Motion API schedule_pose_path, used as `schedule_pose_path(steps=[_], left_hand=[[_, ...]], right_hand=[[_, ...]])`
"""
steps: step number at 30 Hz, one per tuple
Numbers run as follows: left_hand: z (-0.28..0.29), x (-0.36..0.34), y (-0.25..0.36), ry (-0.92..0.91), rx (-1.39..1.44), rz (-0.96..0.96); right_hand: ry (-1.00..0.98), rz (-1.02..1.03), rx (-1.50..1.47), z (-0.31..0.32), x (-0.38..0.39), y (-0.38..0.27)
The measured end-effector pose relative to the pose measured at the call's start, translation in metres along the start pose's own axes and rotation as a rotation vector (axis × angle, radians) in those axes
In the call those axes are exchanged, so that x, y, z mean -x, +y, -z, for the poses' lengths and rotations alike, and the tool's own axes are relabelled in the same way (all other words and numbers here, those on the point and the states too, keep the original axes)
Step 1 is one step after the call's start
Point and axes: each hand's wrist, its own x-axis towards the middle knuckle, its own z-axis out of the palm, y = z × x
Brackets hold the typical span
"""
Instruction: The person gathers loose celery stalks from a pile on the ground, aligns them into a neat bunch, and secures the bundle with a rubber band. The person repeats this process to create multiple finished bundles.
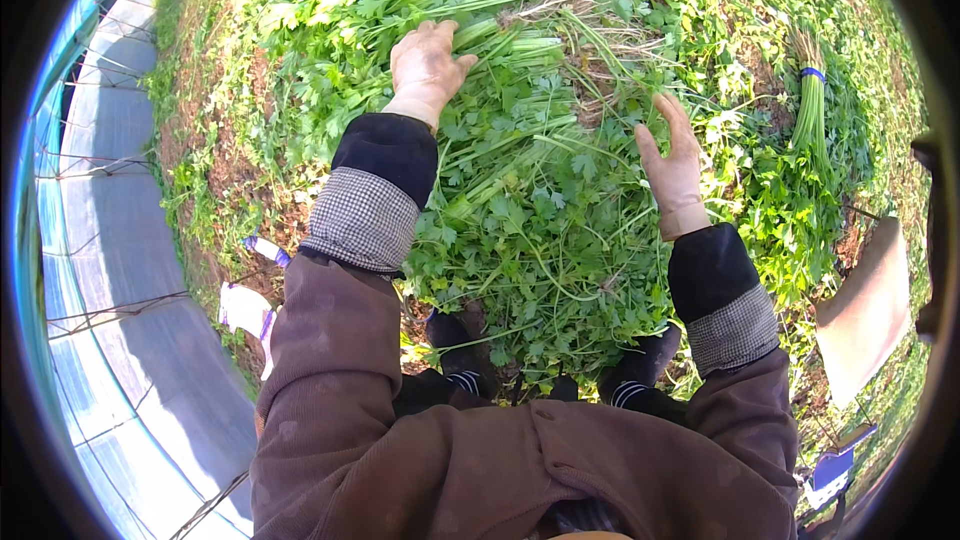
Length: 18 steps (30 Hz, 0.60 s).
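Observation:
A large heap of leafy green stalks [540, 210] lies on the ground in front of me, pale stems and roots pointing away, leaves toward my feet. My left hand [426, 65] rests palm down on the stems at the heap's far left, fingers spread. On the heap's right side my right hand [672, 165] stands edge-on with fingers straight and apart, touching the leaves and holding nothing. Both arms wear brown sleeves with checked and black cuffs.
A tied bundle of the same greens [812, 115] with a blue band lies at the right. Low green plants and bare soil [215, 165] surround the heap. A plastic greenhouse wall [120, 270] curves along the left. My dark shoes [455, 345] stand under the leaves.

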Motion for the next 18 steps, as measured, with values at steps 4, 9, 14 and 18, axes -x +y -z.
schedule_pose_path(steps=[4,9,14,18], left_hand=[[0.002,-0.011,-0.025,-0.005,0.424,0.054],[0.006,-0.023,-0.019,0.099,0.717,0.043],[-0.011,-0.005,0.003,-0.028,0.017,-0.014],[-0.003,-0.002,-0.026,-0.119,0.092,0.079]], right_hand=[[0.046,-0.078,-0.250,-0.021,-0.003,-0.036],[0.044,-0.357,-0.611,-0.044,0.013,-0.078],[-0.037,-0.434,-0.841,-0.057,0.024,-0.116],[-0.111,-0.500,-1.027,-0.062,0.016,-0.139]])
